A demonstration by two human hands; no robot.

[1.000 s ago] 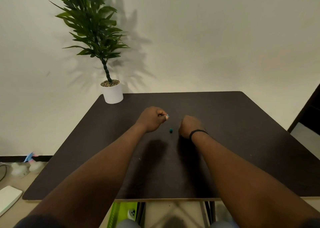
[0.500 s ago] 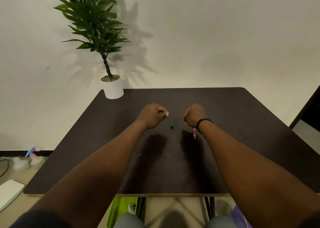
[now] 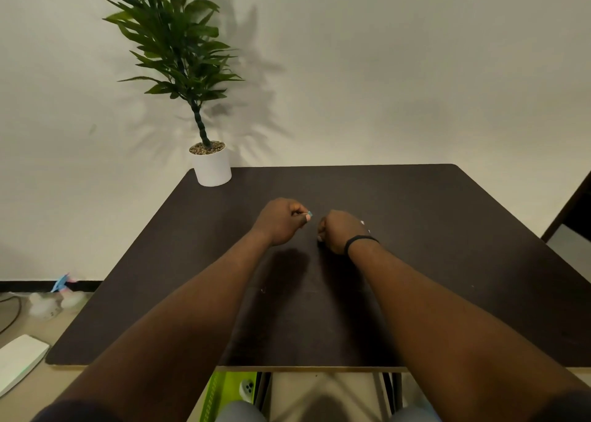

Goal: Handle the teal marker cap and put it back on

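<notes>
**Two curled hands meet over a dark tabletop**

Both of the person's bare forearms stretch out from the near edge toward the middle of the tabletop (image 3: 447,216), a dark brown, matte slab with rounded corners and a thin pale strip along its near edge. The left hand (image 3: 281,221) is curled into a loose fist, and between its thumb and forefinger it pinches a tiny pale teal piece (image 3: 309,213), of which only a small tip pokes out past the painted nails; its shape is too small to make out. The piece hangs above the middle of the tabletop, just left of the other hand.

The right hand (image 3: 340,231) sits just beside the left, knuckles up and fingers curled under, low over the surface. Something small and pale glints at its far side and near its thumb, but I cannot tell whether that is a held thing or only fingernails, so what this hand grips, if anything, stays unclear. A slim black band (image 3: 359,240) rings its wrist. Soft shadows of both hands pool on the wood beneath them.

At the far left corner stands a smooth white cylindrical pot (image 3: 211,167), topped with gravel, from which a ridged stem rises into long, narrow green leaves (image 3: 172,34) against the plain cream wall. On the floor to the left lies a flat white rounded block (image 3: 17,359).
</notes>
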